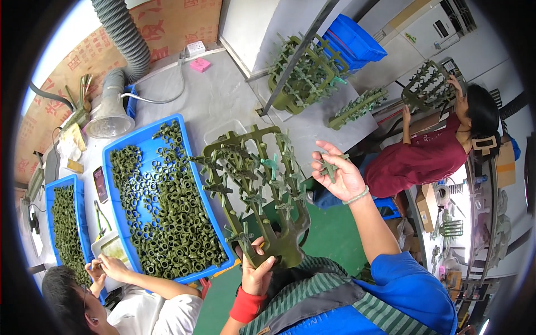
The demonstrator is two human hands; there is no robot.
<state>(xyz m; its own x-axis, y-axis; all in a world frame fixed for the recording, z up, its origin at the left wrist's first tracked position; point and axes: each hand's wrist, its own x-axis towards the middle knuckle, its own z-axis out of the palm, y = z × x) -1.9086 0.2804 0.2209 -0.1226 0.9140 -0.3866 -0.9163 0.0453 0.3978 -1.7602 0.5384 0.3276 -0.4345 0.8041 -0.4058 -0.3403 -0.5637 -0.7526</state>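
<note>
My left hand [258, 273], with a red band at its wrist, is closed round the base of an olive-green rack [290, 245]. The rack stands tilted in front of me, its several bars lined with small green cross-shaped clips. One clip [270, 163] on it is a brighter green. To the right of the rack, my right hand [349, 181] is raised, palm turned up and fingers curled. A loose green cross-shaped piece [334, 168] lies between its thumb and fingers, apart from the rack.
A blue tray [198, 212] of small green rings stands left, with a smaller blue tray [85, 223] beyond. A co-worker [151, 312] sits lower left; another person [419, 159] handles a rack at right. A metal post [296, 61] rises near a loaded rack [304, 75].
</note>
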